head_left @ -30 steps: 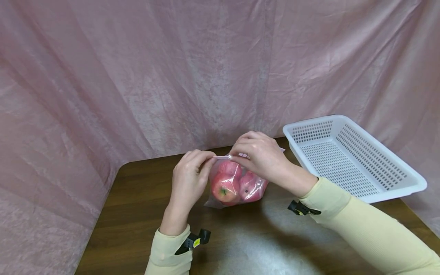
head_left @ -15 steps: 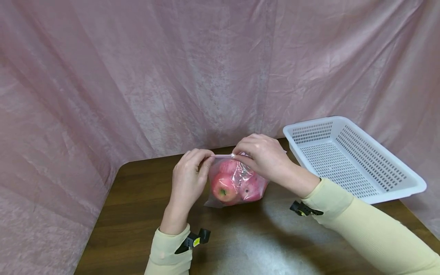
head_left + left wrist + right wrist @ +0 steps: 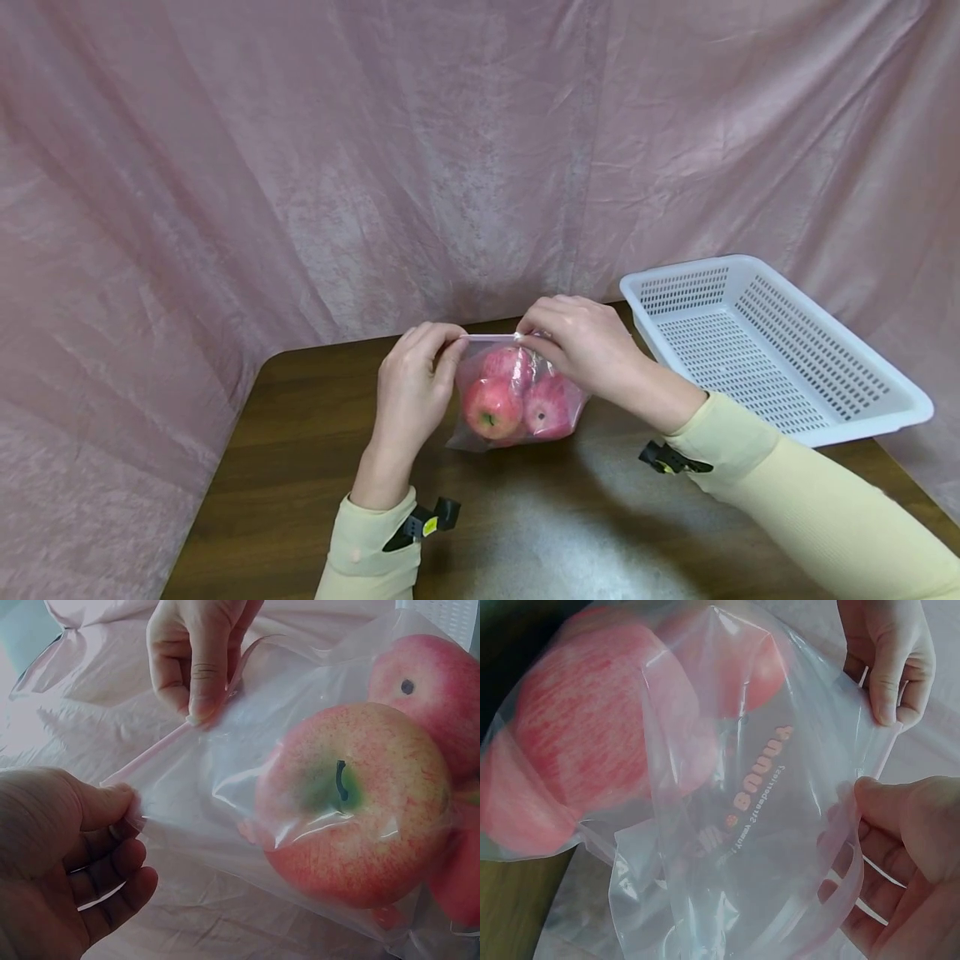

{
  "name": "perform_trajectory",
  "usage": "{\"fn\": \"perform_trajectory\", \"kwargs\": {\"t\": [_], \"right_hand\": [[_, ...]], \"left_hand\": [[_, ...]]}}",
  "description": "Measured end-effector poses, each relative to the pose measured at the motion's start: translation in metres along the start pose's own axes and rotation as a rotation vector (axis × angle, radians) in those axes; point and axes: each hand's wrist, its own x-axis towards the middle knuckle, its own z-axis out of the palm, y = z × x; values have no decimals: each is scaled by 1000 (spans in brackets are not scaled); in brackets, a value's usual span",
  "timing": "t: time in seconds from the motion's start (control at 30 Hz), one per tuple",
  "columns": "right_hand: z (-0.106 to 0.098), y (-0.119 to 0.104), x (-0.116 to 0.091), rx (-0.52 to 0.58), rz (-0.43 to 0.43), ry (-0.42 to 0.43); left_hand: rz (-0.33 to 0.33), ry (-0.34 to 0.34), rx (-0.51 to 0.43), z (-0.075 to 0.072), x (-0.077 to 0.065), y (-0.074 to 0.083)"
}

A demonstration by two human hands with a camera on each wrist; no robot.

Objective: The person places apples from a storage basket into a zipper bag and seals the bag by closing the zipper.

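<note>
A clear plastic zip bag (image 3: pixel 480 358) with several red apples (image 3: pixel 492 408) in it stands on the table, pink strip uppermost. My left hand (image 3: pixel 412 379) pinches the left end of that strip between thumb and forefinger; its other fingers are loosely curled in the left wrist view. Further right along the strip, my right hand (image 3: pixel 581 342) pinches it too. The strip runs straight between both hands. Past my right thumb, the mouth of the bag (image 3: pixel 851 892) gapes in the right wrist view. Pink printed letters (image 3: pixel 763 769) show on the bag's side.
A white perforated plastic basket (image 3: pixel 810 439) stands to the right, behind my right forearm. The brown wooden table (image 3: pixel 300 467) ends at a pink curtain (image 3: pixel 420 167) behind the bag.
My right hand has slid a short way right along the bag's strip, so a longer straight stretch shows between the hands. My left hand stays almost where it was.
</note>
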Motion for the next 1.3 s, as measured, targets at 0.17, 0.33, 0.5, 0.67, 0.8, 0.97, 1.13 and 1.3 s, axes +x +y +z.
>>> {"fn": "perform_trajectory", "kwargs": {"t": [0.17,0.33,0.5,0.67,0.8,0.97,1.13,1.3], "right_hand": [[-1,2,-3,-6,15,1],[-1,4,-6,-11,24,4],[-1,7,-10,0,33,0],[-2,10,-12,1,51,-14],[-3,12,-13,-2,55,-23],[-3,15,-13,-1,48,-26],[-3,16,-14,-1,47,-24],[-1,17,-15,9,68,-38]], "left_hand": [[2,1,1,0,1,1],[-4,0,6,0,0,0],[-5,2,6,0,0,0],[-11,3,10,0,0,0],[-17,2,11,-1,0,0],[-22,1,11,-1,0,0],[-34,-2,9,-1,-1,-1],[-40,2,4,-1,-1,-1]]}}
